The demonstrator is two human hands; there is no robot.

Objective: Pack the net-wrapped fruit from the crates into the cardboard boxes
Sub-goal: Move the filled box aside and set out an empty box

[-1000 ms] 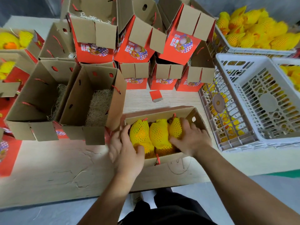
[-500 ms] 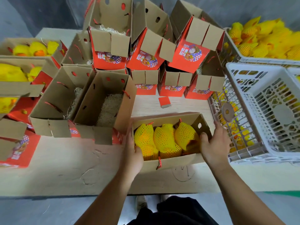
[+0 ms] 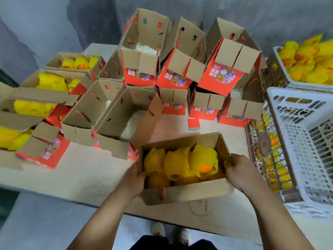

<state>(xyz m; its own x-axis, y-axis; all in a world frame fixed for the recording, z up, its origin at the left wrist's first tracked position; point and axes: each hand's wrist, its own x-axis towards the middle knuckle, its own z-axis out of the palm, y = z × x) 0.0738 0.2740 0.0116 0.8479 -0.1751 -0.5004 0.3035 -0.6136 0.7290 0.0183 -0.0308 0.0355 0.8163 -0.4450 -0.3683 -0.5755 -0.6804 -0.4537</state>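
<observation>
**Two hands hold a full box of fruit**

The left hand [image 3: 134, 179] grips the left end of the cardboard box [image 3: 187, 193], with its fingers curled over the rim; the right hand [image 3: 239, 173] grips the right end the same way; one hand on each end keeps the box level, so I think the person is about to lift it or slide it away.

Inside the box sits the net-wrapped fruit [image 3: 182, 164], packed tight side by side, yellow nets with a bit of orange peeking out; the box looks full, so this one seems done.

The box is near the front edge of the wooden table [image 3: 81, 179]; just past it, to the far left, an empty open box [image 3: 126, 114] stands with pale straw inside, ready for fruit; further back, red boxes [image 3: 219, 76] are stacked with flaps up; at the far left, filled boxes [image 3: 36, 107] hold more yellow fruit.

On the right a white crate [image 3: 306, 141] stands close to the hands; behind it a far crate [image 3: 310, 60] is piled with wrapped fruit, close by so it is easy to reach.
</observation>
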